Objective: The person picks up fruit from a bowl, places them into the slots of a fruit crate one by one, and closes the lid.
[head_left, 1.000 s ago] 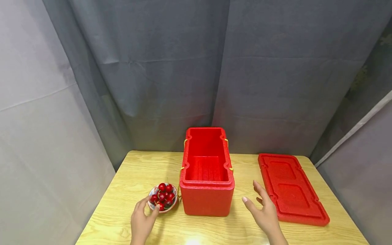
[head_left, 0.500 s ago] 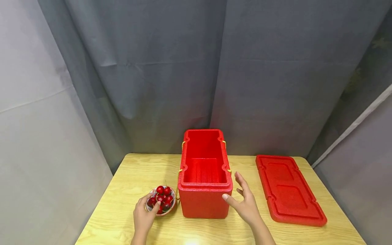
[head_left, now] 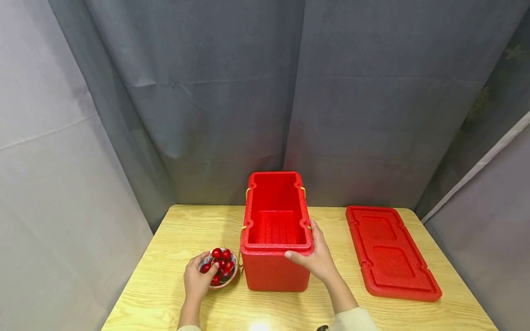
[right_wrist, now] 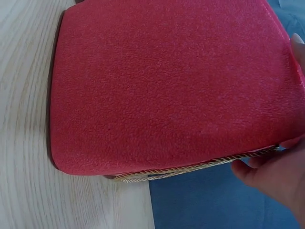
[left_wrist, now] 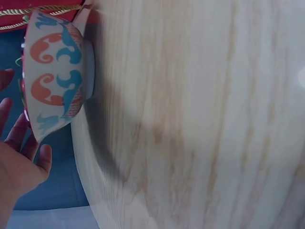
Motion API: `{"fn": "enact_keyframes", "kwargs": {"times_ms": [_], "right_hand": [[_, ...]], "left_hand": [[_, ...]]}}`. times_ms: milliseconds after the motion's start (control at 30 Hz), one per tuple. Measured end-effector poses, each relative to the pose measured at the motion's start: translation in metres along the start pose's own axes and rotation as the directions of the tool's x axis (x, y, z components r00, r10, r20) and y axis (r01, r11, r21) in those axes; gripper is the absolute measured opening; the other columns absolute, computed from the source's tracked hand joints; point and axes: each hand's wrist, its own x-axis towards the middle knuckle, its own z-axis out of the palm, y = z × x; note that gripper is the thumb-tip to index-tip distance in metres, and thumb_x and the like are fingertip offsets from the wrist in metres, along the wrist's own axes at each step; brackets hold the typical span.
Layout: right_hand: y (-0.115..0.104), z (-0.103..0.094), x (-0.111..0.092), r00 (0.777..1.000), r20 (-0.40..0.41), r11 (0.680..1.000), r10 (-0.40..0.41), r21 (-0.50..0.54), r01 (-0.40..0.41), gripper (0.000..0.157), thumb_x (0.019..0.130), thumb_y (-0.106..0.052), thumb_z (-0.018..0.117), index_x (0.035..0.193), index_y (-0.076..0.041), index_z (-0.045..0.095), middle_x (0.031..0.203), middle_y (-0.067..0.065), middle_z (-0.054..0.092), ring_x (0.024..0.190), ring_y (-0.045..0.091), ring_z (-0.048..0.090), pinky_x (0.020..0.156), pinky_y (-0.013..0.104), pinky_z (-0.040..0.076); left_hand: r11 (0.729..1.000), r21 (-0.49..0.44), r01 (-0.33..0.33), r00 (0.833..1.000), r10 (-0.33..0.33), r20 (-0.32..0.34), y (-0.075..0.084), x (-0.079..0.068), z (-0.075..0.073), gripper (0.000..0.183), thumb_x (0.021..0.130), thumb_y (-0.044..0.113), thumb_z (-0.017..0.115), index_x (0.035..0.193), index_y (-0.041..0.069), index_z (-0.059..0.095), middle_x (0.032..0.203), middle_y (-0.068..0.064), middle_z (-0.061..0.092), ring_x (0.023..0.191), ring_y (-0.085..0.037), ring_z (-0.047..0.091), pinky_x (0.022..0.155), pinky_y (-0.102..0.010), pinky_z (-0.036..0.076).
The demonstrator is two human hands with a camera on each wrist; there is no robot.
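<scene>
A patterned bowl point(left_wrist: 55, 71) heaped with red cherries point(head_left: 227, 265) stands left of a red foam box point(head_left: 277, 273) with no lid on. My left hand point(head_left: 196, 278) is at the bowl's near left side, its thumb and fingers spread over the cherries; no cherry is seen lifted. With my right hand point(head_left: 316, 257) I grip the box's near right corner, thumb along the front rim, fingers along the right side. Part of that hand point(right_wrist: 281, 179) shows beside a gold cord point(right_wrist: 190, 168) on the box. The box's inside, as far as it shows, holds nothing.
The red box lid point(head_left: 391, 253) lies flat on the wooden table point(head_left: 145, 303) to the right. Grey curtains point(head_left: 215, 115) hang behind the table and at both sides.
My right hand has moved left from beside the lid onto the box's near right corner. The left hand has shifted slightly over the cherries, and the view has tilted a little.
</scene>
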Motion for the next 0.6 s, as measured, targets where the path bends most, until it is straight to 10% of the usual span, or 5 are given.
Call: {"fn": "enact_keyframes", "kwargs": {"times_ms": [600], "right_hand": [[0.022,-0.001,0.01,0.997,0.021,0.995,0.07,-0.066,-0.068,0.107,0.067,-0.03,0.083,0.149,-0.019,0.014,0.146,0.007,0.023,0.123,0.037,0.036,0.078,0.04,0.051]], "left_hand": [[0.996,0.084,0.0,0.998,-0.006,0.069,-0.007,0.018,0.012,0.044,0.078,0.019,0.075,0.117,0.005,0.063,0.12,-0.02,0.05,0.112,-0.039,0.042,0.089,-0.06,0.034]]}}
